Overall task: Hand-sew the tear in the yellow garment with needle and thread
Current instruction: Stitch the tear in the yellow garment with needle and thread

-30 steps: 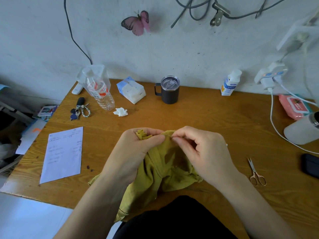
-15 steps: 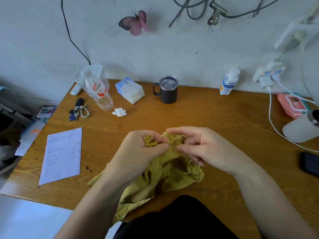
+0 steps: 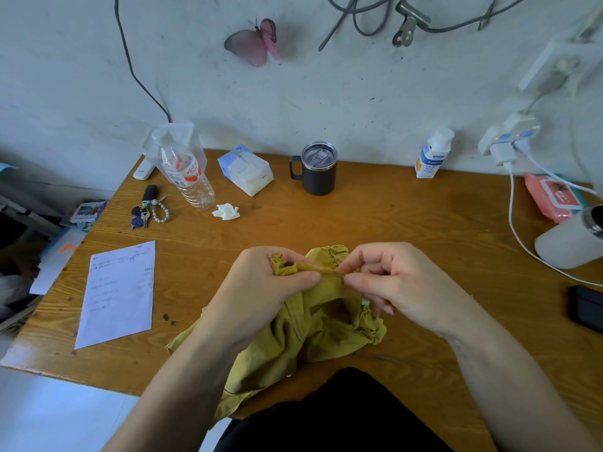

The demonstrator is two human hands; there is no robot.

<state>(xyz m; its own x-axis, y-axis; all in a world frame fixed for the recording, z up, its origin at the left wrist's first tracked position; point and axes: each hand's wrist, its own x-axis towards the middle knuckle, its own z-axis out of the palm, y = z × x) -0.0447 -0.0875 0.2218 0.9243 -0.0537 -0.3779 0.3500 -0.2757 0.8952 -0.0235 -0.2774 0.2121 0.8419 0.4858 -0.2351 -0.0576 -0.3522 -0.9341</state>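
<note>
In the head view my right hand (image 3: 401,285) has come back in. A second ago it lay knuckles-up over the top of the yellow garment (image 3: 293,340). Half a second ago it had drawn off a little to the right with the forefinger lifted. Now its thumb and forefinger tips pinch the raised fold (image 3: 329,273), just beside my left thumb, with the other fingers loosely curled below. My left hand (image 3: 264,288) has hardly shifted; it grips a bunch of the cloth with its thumb pressed on the same fold, so the fold is held taut between the two hands. The fold now runs as a straight ridge, and the ruffled edge (image 3: 332,252) shows behind it, where my right hand covered it before. The rest of the garment lies crumpled on the near part of the desk (image 3: 391,223), under my wrists, with one end hanging over the edge toward my lap. The needle and thread are too fine to make out, so I cannot tell whether the needle also sits between my right fingertips. I judge that one pull of thread is over and I am placing the next stitch, so the mending is under way, not finished. The next push wants the fold kept tight and my left thumb clear of the point.
</note>
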